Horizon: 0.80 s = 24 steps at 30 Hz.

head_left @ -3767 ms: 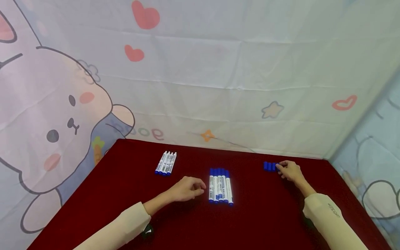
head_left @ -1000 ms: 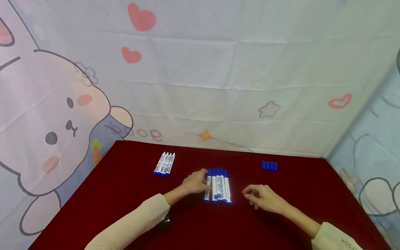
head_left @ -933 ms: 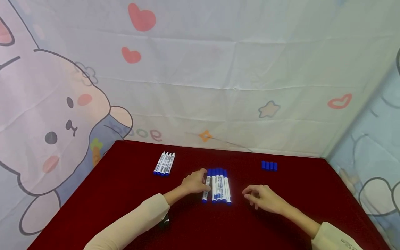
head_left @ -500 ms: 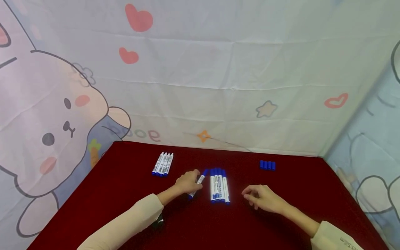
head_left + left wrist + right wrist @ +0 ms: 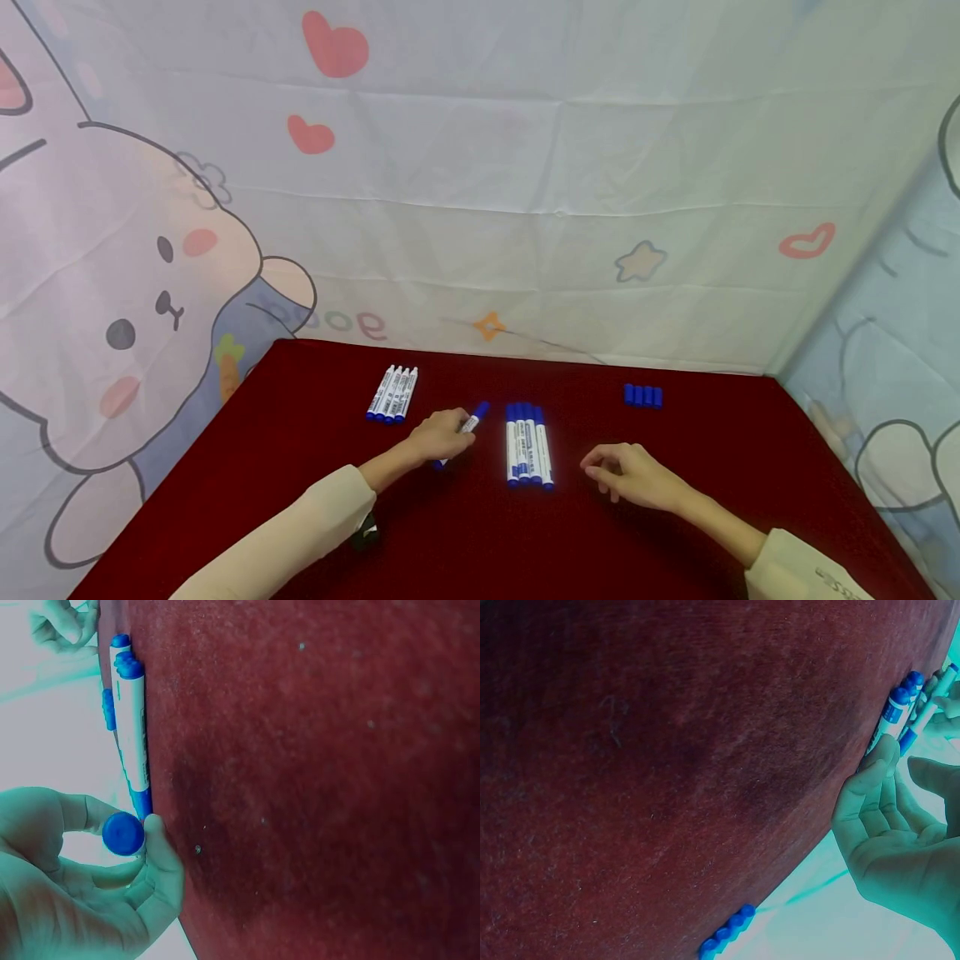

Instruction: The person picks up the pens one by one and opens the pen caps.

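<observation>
My left hand [image 5: 433, 436] pinches a white marker with a blue cap [image 5: 482, 409], left of the row. It tilts, cap end away to the right. In the left wrist view its round blue end [image 5: 124, 833] sits between thumb and fingers. Several capped markers [image 5: 528, 450] lie side by side in the middle of the table. To their right my right hand [image 5: 633, 477] holds nothing, its fingers loosely bent; the right wrist view shows thumb and fingertips apart on the right hand [image 5: 889, 847].
Several uncapped white markers [image 5: 393, 394] lie in a row at the back left of the red cloth [image 5: 585, 542]. Several loose blue caps [image 5: 642, 396] stand together at the back right. A printed curtain [image 5: 465, 167] rises behind the table.
My left hand has drawn the leftmost capped marker out of the middle row and carried it left, turning it to a slant. My right hand left the blue caps earlier and has since stayed still.
</observation>
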Available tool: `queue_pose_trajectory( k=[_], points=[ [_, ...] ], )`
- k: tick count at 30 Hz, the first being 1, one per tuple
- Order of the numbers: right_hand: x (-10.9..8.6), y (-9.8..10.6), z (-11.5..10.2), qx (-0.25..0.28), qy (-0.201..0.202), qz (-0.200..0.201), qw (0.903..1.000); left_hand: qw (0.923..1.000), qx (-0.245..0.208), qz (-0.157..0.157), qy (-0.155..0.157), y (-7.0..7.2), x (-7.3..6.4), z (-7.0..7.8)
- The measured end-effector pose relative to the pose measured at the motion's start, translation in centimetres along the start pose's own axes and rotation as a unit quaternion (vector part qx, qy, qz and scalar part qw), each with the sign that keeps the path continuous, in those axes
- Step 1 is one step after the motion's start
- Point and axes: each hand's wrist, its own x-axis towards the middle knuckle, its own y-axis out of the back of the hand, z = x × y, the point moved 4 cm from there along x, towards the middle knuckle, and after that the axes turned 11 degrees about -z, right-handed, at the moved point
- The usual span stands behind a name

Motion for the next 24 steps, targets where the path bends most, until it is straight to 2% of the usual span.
queue_pose_trajectory(
  k=[4, 7, 12, 15, 19, 24],
  points=[
    [0.1, -0.1, 0.1, 0.003, 0.001, -0.003, 1.0000, 0.9992, -0.037, -0.017, -0.006, 0.1, -0.3, 0.0],
    [0.1, -0.1, 0.0, 0.006, 0.001, -0.004, 1.0000, 0.9975, -0.060, -0.026, -0.025, 0.2, -0.5, 0.0],
    [0.2, -0.1, -0.1, 0.006, -0.002, -0.005, 1.0000, 0.9921, -0.072, -0.045, -0.092, 0.3, -0.8, 0.3],
    [0.3, -0.1, -0.2, 0.005, -0.003, -0.005, 1.0000, 0.9852, -0.054, -0.076, -0.144, 0.3, -1.0, 0.6],
    [0.4, -0.1, -0.3, 0.005, -0.001, -0.005, 1.0000, 0.9713, 0.007, -0.119, -0.206, 0.0, -1.5, 1.4],
    [0.4, -0.2, -0.4, 0.002, -0.005, -0.006, 1.0000, 0.9586, 0.086, -0.126, -0.241, 0.1, -2.0, 2.2]
  ],
)
